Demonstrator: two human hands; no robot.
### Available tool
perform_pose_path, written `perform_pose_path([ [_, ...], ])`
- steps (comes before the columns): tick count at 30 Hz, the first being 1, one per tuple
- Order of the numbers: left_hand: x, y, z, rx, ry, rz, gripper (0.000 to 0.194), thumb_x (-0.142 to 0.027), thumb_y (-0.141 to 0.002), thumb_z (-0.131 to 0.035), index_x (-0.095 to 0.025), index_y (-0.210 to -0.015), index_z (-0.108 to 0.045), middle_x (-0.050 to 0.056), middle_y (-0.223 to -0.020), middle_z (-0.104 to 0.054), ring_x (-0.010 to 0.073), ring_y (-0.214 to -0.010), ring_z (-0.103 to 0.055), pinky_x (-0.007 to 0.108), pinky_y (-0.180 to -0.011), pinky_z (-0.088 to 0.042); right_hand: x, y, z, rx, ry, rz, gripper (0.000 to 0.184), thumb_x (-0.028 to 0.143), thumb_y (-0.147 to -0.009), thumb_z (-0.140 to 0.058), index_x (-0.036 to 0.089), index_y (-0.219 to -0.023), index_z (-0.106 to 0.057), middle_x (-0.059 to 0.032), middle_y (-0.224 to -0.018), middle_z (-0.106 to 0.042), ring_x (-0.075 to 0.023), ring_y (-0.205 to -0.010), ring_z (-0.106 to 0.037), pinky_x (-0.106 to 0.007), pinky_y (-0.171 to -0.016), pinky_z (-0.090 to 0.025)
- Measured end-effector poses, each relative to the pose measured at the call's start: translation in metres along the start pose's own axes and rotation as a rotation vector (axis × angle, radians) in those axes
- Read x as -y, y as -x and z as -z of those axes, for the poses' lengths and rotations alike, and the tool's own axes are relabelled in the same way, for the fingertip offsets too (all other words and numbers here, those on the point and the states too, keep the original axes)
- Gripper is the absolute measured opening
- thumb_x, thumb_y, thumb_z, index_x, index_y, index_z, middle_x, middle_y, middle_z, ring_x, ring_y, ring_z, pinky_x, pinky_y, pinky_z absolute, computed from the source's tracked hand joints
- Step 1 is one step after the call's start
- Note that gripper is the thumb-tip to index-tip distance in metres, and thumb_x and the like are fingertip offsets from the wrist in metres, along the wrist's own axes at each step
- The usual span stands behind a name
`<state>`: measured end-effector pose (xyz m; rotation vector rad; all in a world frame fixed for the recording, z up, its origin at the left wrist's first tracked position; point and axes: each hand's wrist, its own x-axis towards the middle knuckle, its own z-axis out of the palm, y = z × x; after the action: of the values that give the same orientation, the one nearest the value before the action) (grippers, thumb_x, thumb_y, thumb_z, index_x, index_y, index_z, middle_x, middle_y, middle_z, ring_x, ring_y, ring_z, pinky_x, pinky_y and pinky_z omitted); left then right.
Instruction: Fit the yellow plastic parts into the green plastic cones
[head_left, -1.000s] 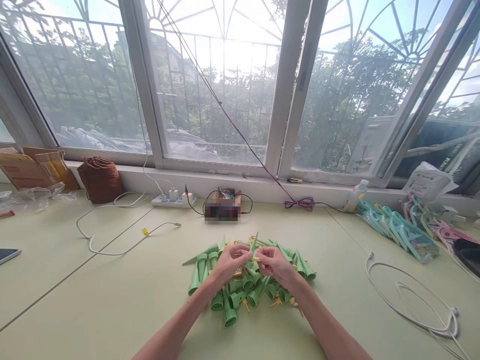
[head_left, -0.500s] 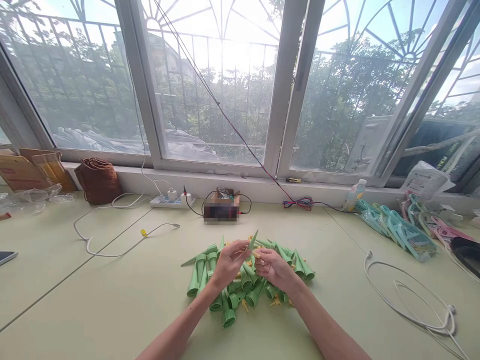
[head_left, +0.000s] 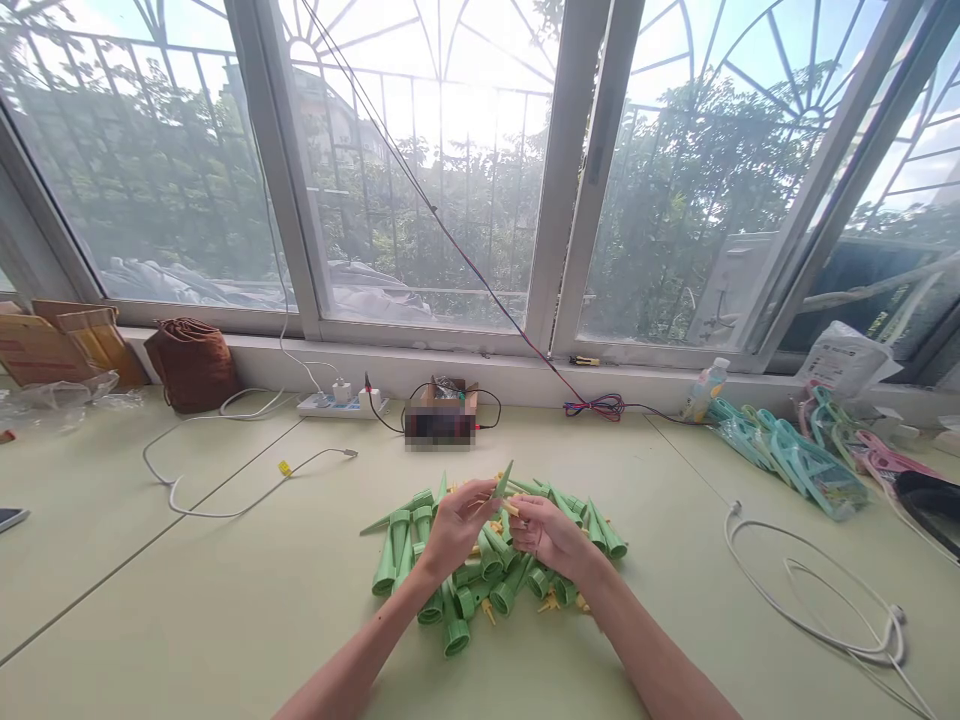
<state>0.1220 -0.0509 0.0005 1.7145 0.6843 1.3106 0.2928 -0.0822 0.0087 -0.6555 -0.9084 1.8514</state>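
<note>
A heap of green plastic cone spikes (head_left: 450, 585) mixed with small yellow pieces (head_left: 553, 600) lies on the pale green table (head_left: 225, 600). Over the heap, my left hand (head_left: 456, 525) pinches one green spike (head_left: 503, 479), its tip pointing up and away. My right hand (head_left: 551, 537) is closed on a small yellow piece (head_left: 511, 508) held against the spike's lower end. The two hands nearly touch at the fingertips.
A white cable (head_left: 225, 480) and a power strip (head_left: 341, 403) lie to the left, with a brown bag (head_left: 192, 365) and cardboard (head_left: 52, 340) by the window. Teal hangers (head_left: 787, 455), a white cable (head_left: 825, 590) and a bottle (head_left: 705, 390) sit to the right. A phone (head_left: 9, 518) is at the left edge.
The hands have stayed over the heap. The held spike has tilted slightly to the right and the yellow piece sits closer to its base.
</note>
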Motion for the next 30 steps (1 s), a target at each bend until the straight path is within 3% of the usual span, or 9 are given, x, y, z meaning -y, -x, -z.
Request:
perform_pose_path([
  [4,-0.0003,0.0007,0.0001,0.029,-0.028,-0.043,0.023,-0.03,-0.087,-0.064,-0.018,-0.105,-0.07,0.008,-0.103,-0.068,0.0206,-0.096,-0.065,0.034,-0.087,-0.055,-0.0014,-0.0018,0.0016,-0.032,0.044,0.03,0.032,0.036,-0.073,-0.078,0.016,-0.066,-0.054,0.006,-0.054,-0.041,-0.0054,-0.046,-0.024,-0.022,-0.045,-0.017],
  [14,-0.0064,0.0024,0.0016,0.042,-0.36,-0.218,0.023,-0.024,-0.091,-0.058,-0.024,-0.112,-0.069,0.007,-0.102,-0.069,0.0194,-0.093,-0.065,0.031,-0.08,-0.052,-0.0033,-0.0033,0.0048,-0.092,0.148,0.065,0.032,0.04,-0.076,-0.075,0.015,-0.064,-0.058,0.0018,-0.057,-0.052,-0.007,-0.044,-0.041,-0.022,-0.043,-0.031],
  [24,-0.008,0.0029,0.0014,0.075,-0.438,-0.317,0.025,-0.02,-0.093,-0.056,-0.025,-0.115,-0.067,0.006,-0.101,-0.068,0.0182,-0.09,-0.064,0.03,-0.078,-0.051,-0.0063,-0.0056,0.0067,-0.17,0.182,0.081,0.031,0.04,-0.07,-0.078,0.014,-0.07,-0.063,-0.0022,-0.06,-0.063,-0.0102,-0.049,-0.054,-0.022,-0.048,-0.039],
  [30,-0.0071,0.0034,0.0017,0.083,-0.486,-0.341,0.026,-0.02,-0.093,-0.054,-0.027,-0.115,-0.067,0.006,-0.098,-0.067,0.0178,-0.088,-0.064,0.03,-0.077,-0.051,-0.007,-0.0073,0.0055,-0.219,0.169,0.078,0.028,0.036,-0.065,-0.079,0.013,-0.068,-0.063,-0.0023,-0.06,-0.064,-0.0107,-0.048,-0.057,-0.02,-0.045,-0.038],
])
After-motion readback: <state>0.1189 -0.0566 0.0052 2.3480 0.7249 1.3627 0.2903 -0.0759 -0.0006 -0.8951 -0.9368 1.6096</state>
